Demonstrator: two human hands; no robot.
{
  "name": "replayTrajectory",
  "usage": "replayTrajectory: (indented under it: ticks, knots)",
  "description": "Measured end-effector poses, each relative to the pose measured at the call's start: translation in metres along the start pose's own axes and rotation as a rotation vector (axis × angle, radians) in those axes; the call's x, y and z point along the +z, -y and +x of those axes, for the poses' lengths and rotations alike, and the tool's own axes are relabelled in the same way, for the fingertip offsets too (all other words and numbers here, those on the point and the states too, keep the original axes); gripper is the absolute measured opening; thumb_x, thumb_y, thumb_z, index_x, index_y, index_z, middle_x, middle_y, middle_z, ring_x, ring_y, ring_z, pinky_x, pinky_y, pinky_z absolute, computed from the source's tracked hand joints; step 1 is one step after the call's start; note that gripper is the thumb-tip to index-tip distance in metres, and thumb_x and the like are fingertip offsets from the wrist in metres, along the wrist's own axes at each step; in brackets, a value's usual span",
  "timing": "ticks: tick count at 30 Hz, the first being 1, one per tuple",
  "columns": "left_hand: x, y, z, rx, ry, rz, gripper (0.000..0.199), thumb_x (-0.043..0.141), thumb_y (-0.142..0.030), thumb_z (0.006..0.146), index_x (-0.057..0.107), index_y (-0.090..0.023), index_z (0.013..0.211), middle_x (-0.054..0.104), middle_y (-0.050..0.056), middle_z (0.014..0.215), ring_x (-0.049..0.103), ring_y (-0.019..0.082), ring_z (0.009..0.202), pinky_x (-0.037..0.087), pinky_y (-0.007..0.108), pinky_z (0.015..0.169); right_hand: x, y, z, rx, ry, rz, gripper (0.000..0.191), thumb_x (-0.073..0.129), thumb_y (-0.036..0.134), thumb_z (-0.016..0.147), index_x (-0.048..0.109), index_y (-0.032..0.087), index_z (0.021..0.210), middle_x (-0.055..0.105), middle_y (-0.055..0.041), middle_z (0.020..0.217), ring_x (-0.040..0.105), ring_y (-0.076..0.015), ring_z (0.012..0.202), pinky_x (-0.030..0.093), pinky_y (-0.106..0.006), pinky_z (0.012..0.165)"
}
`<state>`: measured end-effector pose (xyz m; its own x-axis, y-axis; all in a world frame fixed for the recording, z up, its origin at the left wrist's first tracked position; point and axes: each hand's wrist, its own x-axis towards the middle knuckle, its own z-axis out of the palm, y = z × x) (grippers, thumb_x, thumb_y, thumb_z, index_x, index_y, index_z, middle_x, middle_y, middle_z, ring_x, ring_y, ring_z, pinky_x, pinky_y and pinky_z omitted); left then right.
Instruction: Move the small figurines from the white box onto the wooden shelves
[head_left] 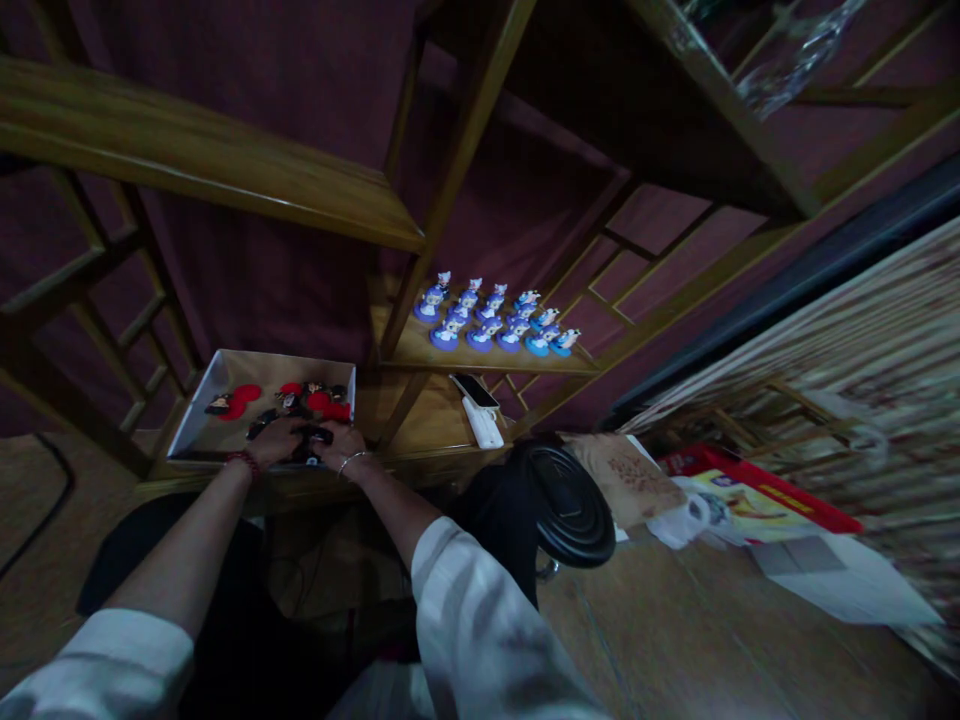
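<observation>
A shallow cardboard box (195, 415) with white outer sides sits on the low wooden shelf at the left. Red-and-black figurines (241, 398) lie inside it, several of them heaped toward its right side. Both of my hands are over the box's front edge. My left hand (276, 443), with a dark red bead bracelet at the wrist, is closed at a dark figurine (313, 436). From the other side my right hand (342, 446), wearing a light bracelet, grips the same dark piece. My fingers cover much of it, and its details are too dark to make out.
Purple and blue figurines (487, 328) stand in rows on a raised shelf. Below lie a phone (477, 391) and a white object (482, 424). A round black stool (566, 500) is at my right, with a red-and-yellow box (765, 500) beyond. Wooden posts and shelves frame the space.
</observation>
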<state>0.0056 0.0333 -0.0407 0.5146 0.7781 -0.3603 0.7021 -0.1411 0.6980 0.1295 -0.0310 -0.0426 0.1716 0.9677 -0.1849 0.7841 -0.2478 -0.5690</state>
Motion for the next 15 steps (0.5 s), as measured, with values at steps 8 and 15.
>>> replayTrajectory:
  ticks: [8,15]
  knots:
    - [0.0011,0.0003,0.0030,-0.034,0.024,0.049,0.043,0.038,-0.020,0.070,0.055,-0.011,0.108,0.063,0.007,0.077,0.057,0.015,0.060,0.043,0.022,0.051,-0.0004,-0.0015,-0.0025,-0.051,0.011,-0.040,0.033,0.054,0.035,0.074,0.057,0.025,0.105,0.065,0.0010,0.100,0.059,-0.0127,0.093,0.044,-0.021,0.080]
    - [0.0016,0.0021,0.0086,0.025,-0.015,0.094,0.038,0.040,-0.018,0.070,0.060,-0.012,0.102,0.064,0.008,0.098,0.059,0.018,0.086,0.045,0.022,0.073,0.0009,-0.0036,-0.0012,-0.077,0.013,-0.057,0.035,0.053,0.036,0.075,0.055,0.024,0.108,0.064,-0.0003,0.102,0.059,-0.0137,0.093,0.044,-0.022,0.080]
